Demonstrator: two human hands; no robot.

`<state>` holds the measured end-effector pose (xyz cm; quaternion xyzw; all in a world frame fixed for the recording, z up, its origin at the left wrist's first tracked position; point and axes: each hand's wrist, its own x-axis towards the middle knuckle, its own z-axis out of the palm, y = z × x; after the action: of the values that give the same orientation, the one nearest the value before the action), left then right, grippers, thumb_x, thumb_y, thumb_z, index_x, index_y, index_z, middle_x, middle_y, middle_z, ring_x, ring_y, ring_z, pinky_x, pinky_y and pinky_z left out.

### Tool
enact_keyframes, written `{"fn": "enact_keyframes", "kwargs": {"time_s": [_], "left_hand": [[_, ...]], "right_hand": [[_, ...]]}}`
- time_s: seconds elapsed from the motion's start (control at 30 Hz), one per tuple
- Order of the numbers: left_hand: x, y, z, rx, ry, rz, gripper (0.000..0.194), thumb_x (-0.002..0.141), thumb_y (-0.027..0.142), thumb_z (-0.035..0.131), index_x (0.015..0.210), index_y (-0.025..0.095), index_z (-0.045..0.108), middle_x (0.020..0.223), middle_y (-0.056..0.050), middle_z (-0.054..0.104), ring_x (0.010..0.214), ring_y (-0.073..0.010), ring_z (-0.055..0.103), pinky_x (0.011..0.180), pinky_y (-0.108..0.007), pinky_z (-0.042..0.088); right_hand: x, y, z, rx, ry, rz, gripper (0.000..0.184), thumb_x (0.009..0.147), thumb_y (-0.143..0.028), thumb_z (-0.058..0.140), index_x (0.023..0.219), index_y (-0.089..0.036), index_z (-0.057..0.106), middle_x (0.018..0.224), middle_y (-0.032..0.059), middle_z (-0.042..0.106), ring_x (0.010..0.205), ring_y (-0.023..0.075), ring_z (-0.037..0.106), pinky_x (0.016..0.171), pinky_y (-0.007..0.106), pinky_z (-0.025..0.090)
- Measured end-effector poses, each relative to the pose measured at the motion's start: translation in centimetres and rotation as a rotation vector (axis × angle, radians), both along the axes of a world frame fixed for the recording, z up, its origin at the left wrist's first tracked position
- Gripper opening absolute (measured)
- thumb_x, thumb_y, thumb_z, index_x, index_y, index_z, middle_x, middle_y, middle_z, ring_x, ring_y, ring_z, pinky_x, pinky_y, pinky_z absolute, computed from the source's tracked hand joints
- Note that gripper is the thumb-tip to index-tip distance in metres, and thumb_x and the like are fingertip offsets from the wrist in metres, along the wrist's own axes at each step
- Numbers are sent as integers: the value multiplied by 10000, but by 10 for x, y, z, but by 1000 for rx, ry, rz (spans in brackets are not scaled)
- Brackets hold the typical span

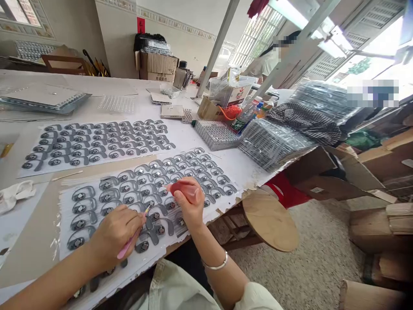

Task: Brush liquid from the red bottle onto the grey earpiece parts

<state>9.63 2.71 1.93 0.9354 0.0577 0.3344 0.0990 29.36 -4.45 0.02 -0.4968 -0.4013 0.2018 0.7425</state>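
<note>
While the left hand [118,234] pinches a pink-handled pick [128,243] and the right hand [190,204] grips a red squeeze bulb [184,191], both are over the nearer of two white sheets [64,224] on the workbench [64,88]. Each sheet carries dozens of grey ringed pieces [109,196], too many to count exactly; which are finished and which remain cannot be told.

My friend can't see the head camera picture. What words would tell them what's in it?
A left hand holds a pink stick over a white sheet of grey shapes, while a right hand pinches a red rubbery bulb. Another sheet lies farther along the long table.
</note>
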Motion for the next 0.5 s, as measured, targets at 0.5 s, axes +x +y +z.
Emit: {"fn": "enact_keyframes", "kwargs": {"time_s": [0.5], "left_hand": [[-1, 3, -3, -10, -11, -24, 144, 860, 23, 474, 886, 130, 567, 715, -73, 673, 662, -169, 634, 586, -295, 433]], "right_hand": [[3, -10, -6, -3, -276, -166, 259, 781, -359, 660, 986, -207, 615, 912, 42, 574, 782, 171, 600, 682, 353, 549]]}}
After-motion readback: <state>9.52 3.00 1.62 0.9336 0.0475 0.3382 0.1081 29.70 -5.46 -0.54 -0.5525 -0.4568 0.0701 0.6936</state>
